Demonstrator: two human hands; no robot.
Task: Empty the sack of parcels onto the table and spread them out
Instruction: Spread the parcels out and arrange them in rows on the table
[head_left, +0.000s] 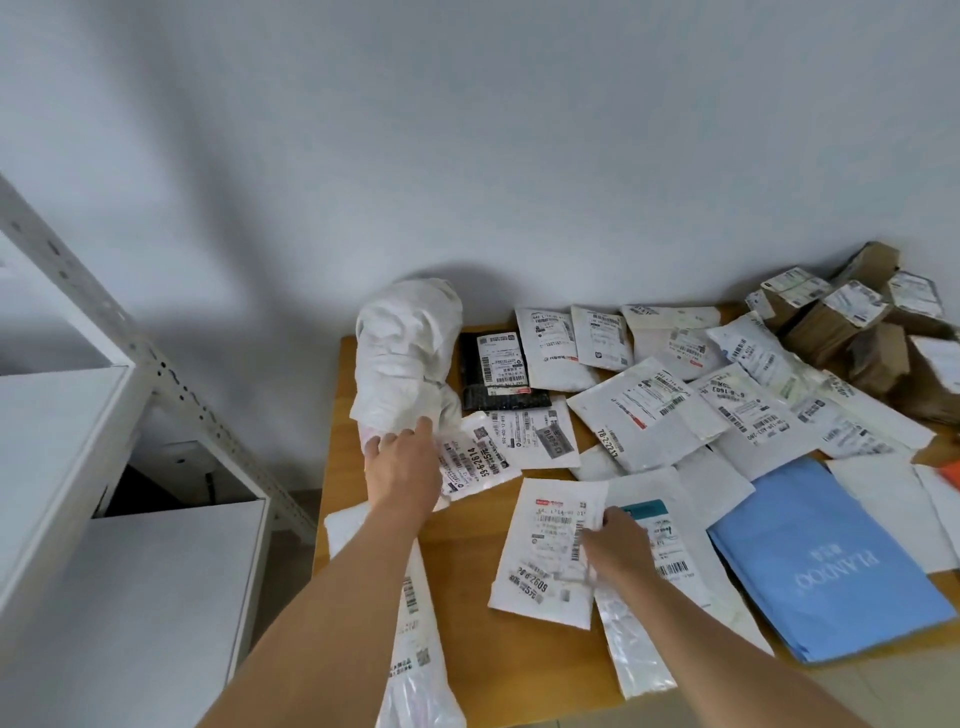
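Head view: left hand (402, 462) grips the lower edge of the crumpled white sack (408, 353), which stands at the wooden table's (467, 561) far-left corner. Right hand (615, 543) pinches a flat white labelled mailer (545, 556). Spread parcels include a black pouch (498, 376), a smooth blue bag (826, 561) and brown cartons (852, 322) against the white wall (467, 130). White metal shelving (78, 364) stands left.

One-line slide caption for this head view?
Left hand grips crumpled white sack; right hand touches a white parcel.
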